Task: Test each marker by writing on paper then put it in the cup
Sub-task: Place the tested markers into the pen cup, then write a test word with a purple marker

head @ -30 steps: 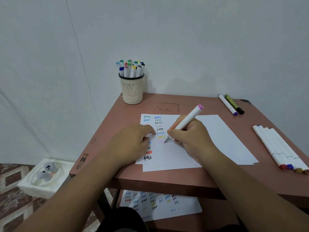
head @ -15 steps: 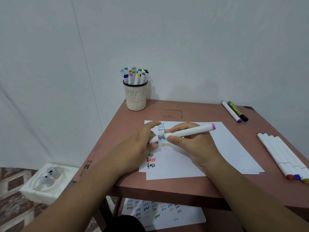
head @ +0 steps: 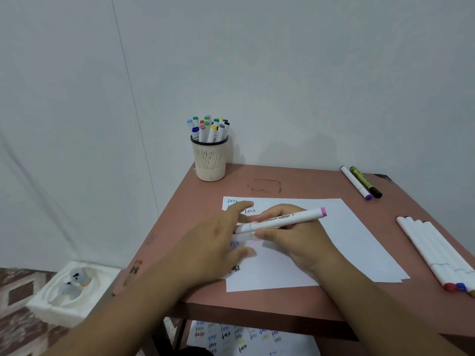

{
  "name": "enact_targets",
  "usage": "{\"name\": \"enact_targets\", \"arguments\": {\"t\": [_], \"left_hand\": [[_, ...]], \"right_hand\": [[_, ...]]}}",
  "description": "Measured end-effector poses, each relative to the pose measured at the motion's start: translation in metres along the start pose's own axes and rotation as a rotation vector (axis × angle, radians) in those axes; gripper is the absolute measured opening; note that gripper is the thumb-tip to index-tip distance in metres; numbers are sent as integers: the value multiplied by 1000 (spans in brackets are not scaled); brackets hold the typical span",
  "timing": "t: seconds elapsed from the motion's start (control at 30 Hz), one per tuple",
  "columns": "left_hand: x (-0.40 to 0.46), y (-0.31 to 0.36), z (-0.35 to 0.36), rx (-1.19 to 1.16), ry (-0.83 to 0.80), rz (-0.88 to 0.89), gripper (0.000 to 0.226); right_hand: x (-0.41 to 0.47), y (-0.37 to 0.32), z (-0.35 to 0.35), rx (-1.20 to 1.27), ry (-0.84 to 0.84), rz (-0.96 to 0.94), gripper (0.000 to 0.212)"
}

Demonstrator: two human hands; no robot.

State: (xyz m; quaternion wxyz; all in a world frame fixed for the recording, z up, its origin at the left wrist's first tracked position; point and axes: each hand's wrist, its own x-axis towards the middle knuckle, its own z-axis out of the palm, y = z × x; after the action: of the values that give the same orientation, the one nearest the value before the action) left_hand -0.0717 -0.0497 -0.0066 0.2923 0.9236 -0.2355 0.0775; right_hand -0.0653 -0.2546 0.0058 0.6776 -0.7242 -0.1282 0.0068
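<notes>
Marker: the pink-ended marker (head: 281, 220) is off the paper (head: 347, 242) now, lying almost level above the sheet, pink end toward 3 o'clock. A second ago its tip was down writing; half a second ago both hands were closing on it.
Right hand: the right hand (head: 290, 235) grips the barrel, thumb below and fingers over the top.
Left hand: the left hand (head: 218, 242) sits at the marker's 9 o'clock end with fingers spread and fairly straight; it looks to be letting go, though motion blur hides the exact contact.
Cap: that end now reads white, so I judge the cap has just gone back on.
Meaning: the writing test for this one looks done; what remains is the trip to the cup.
Cup: the cup (head: 210, 160) stands at 11 o'clock of the paper on the surface (head: 308, 183), already packed with markers.
Waiting: a row of white markers (head: 434, 253) lies at 3 o'clock, two pens (head: 361, 182) at 1 o'clock, apparently untested.
</notes>
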Motion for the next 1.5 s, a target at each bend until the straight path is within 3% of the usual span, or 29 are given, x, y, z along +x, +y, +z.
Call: {"name": "enact_targets", "arguments": {"t": [0.07,0.13,0.23,0.3,0.37,0.5,0.7,0.77,0.87,1.13,1.3,1.5], "left_hand": [[0,0,0,16,4,-48,94],[-2,1,-2,30,-43,-88,97],[0,0,-4,-20,-69,-130,90],[9,-7,-11,-175,-84,-160,79],[20,-15,-18,-382,-75,-205,68],[51,-20,-34,-467,171,-245,53],[87,-40,-21,-250,497,-343,51],[90,-49,-12,-187,510,-363,48],[93,-55,-6,-147,478,-335,47],[94,-60,-4,-129,494,-311,47],[95,-61,-3,-142,487,-297,47],[94,-61,-2,-147,475,-297,49]], "right_hand": [[1,-2,-4,89,83,-3,45],[1,-4,-8,220,176,3,50],[5,-15,-10,377,272,-4,32],[15,-33,-7,465,271,-34,13],[36,-53,-3,477,256,-67,13],[99,-86,8,186,304,-195,7],[183,-122,32,-147,411,-514,62],[204,-121,39,-292,374,-568,75],[226,-110,49,-467,295,-549,68],[245,-110,52,-391,342,-587,60],[237,-109,52,-350,312,-570,67],[240,-86,58,-566,162,-447,73]]}}
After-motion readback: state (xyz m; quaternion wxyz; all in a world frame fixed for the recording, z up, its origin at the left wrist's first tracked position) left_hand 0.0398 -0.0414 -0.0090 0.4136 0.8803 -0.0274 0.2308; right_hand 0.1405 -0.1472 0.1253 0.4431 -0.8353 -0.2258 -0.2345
